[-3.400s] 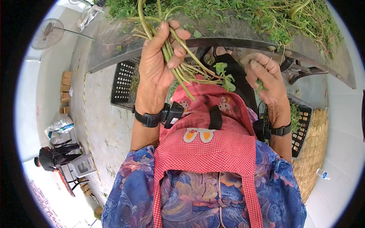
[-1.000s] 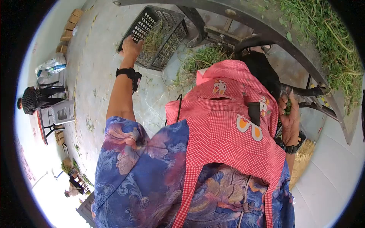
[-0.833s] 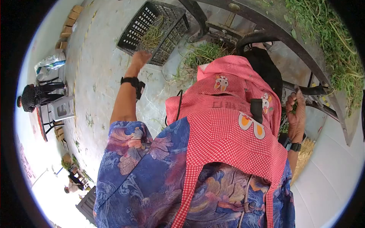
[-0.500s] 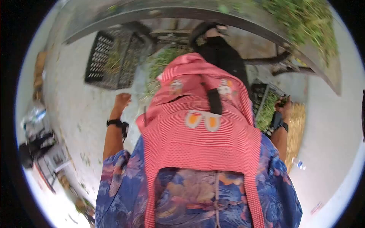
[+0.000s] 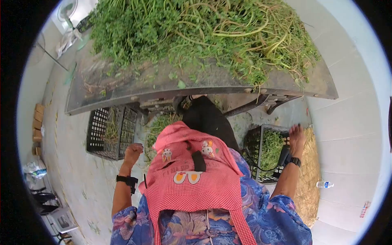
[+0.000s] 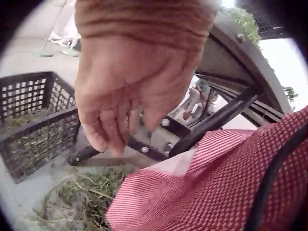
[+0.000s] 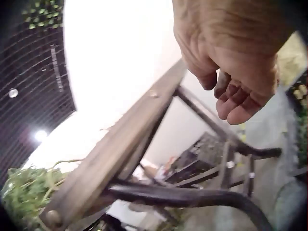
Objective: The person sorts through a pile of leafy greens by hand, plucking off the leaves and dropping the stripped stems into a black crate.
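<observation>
My left hand point(image 5: 133, 153) hangs low beside the apron, fingers loosely bent and holding nothing. In the left wrist view the same hand point(image 6: 137, 82) points down, with a black crate point(image 6: 38, 125) of stems beyond it. My right hand point(image 5: 297, 136) is out to the side, at the outer edge of a black crate point(image 5: 261, 130) filled with leafy greens point(image 5: 271, 149). Its fingers curl loosely around nothing in the right wrist view, where the hand point(image 7: 236, 67) hangs near the table's corner. A large heap of leafy stems point(image 5: 196, 36) lies on the table point(image 5: 134, 83).
The left crate point(image 5: 98, 134) stands on the floor under the table edge, with loose stems point(image 5: 161, 126) beside it. A straw mat point(image 5: 308, 175) and a plastic bottle point(image 5: 324, 184) are at the right. The red checked apron point(image 5: 196, 179) covers my lap.
The left hand, earlier gripping stems, went to the left crate and drew back without them. The right hand moved from the table side to the right crate, its greens gone. My view turned toward the table.
</observation>
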### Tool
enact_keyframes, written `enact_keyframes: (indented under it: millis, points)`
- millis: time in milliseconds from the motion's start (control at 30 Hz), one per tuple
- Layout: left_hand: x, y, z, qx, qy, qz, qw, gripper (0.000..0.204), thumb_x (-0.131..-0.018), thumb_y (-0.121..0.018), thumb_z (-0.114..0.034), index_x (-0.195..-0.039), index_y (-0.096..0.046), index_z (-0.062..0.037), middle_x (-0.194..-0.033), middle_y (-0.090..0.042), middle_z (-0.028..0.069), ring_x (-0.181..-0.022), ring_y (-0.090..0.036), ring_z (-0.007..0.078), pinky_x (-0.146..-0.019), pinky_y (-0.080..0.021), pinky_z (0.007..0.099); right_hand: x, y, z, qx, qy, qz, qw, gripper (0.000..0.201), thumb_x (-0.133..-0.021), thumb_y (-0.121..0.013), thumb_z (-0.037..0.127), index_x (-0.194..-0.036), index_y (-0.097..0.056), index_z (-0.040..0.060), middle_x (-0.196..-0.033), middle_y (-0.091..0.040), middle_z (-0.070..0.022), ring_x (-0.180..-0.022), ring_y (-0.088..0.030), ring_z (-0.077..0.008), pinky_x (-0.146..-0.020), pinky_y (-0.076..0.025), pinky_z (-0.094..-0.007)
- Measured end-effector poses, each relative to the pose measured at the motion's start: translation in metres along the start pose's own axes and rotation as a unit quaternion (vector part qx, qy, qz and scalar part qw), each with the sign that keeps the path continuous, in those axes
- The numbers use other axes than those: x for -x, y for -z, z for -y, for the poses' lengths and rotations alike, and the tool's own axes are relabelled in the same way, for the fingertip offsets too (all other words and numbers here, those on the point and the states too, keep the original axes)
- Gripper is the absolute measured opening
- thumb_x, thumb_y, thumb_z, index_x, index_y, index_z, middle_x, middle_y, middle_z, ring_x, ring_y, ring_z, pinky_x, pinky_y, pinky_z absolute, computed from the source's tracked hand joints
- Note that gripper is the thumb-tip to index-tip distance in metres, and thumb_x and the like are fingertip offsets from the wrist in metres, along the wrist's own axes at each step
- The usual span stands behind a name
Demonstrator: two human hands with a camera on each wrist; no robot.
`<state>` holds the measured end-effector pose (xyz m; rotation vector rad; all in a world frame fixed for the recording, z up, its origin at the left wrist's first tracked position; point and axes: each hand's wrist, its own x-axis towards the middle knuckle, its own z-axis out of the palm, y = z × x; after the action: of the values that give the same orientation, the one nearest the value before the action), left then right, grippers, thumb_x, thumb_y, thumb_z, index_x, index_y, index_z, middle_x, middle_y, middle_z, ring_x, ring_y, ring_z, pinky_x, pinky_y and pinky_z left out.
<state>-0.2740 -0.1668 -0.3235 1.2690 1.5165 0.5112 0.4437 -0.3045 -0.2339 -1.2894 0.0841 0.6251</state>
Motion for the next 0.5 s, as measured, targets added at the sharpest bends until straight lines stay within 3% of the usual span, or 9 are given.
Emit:
enact_keyframes:
  millis: [100,200,233,333,500]
  points:
    - [-0.008,-0.008,-0.031,-0.003,-0.110,0.018,0.994,0.015,-0.081,-0.058,-0.001,-0.095,-0.061,0.0022,-0.074,-0.059,0.0027,-0.070,-0.054,0.0107,-0.067,-0.046,0.0265,0.069,-0.112,0.054,0.023,0.130,0.116,0.984,0.028,-0.089,-0.055,0.020,-0.106,-0.054,-0.0028,-0.087,-0.059,-0.0098,-0.067,-0.056,-0.0173,-0.056,-0.046,-0.0265]
    - [-0.001,-0.018,-0.070,-0.024,-0.136,0.019,0.990,0.017,-0.083,-0.058,-0.004,-0.098,-0.060,0.0028,-0.077,-0.061,0.0028,-0.072,-0.053,0.0093,-0.068,-0.046,0.0263,0.106,-0.187,0.091,0.030,0.202,0.275,0.940,0.030,-0.089,-0.056,0.017,-0.108,-0.054,-0.0046,-0.085,-0.060,-0.0106,-0.066,-0.057,-0.0162,-0.055,-0.046,-0.0263]
    - [0.015,-0.022,-0.106,-0.049,-0.130,0.022,0.990,0.019,-0.085,-0.058,-0.008,-0.100,-0.060,0.0032,-0.080,-0.062,0.0036,-0.075,-0.054,0.0091,-0.070,-0.046,0.0264,0.110,-0.208,0.100,0.020,0.198,0.293,0.935,0.030,-0.089,-0.056,0.017,-0.109,-0.053,-0.0057,-0.085,-0.060,-0.0117,-0.067,-0.058,-0.0171,-0.056,-0.048,-0.0272]
    - [0.019,-0.032,-0.120,-0.022,-0.142,0.042,0.989,0.022,-0.086,-0.056,-0.011,-0.102,-0.059,0.0041,-0.088,-0.064,0.0092,-0.078,-0.060,0.0151,-0.071,-0.048,0.0284,0.104,-0.259,0.109,0.010,0.191,0.343,0.919,0.036,-0.088,-0.057,0.017,-0.112,-0.049,-0.0091,-0.090,-0.059,-0.0161,-0.074,-0.060,-0.0210,-0.063,-0.053,-0.0305]
    - [0.047,-0.039,-0.168,-0.030,-0.180,0.061,0.981,0.023,-0.090,-0.055,-0.018,-0.099,-0.061,0.0017,-0.088,-0.064,0.0046,-0.083,-0.057,0.0105,-0.074,-0.046,0.0266,0.079,-0.326,0.100,-0.032,0.092,0.303,0.948,0.040,-0.086,-0.060,0.018,-0.112,-0.046,-0.0104,-0.098,-0.057,-0.0192,-0.078,-0.059,-0.0235,-0.065,-0.055,-0.0316]
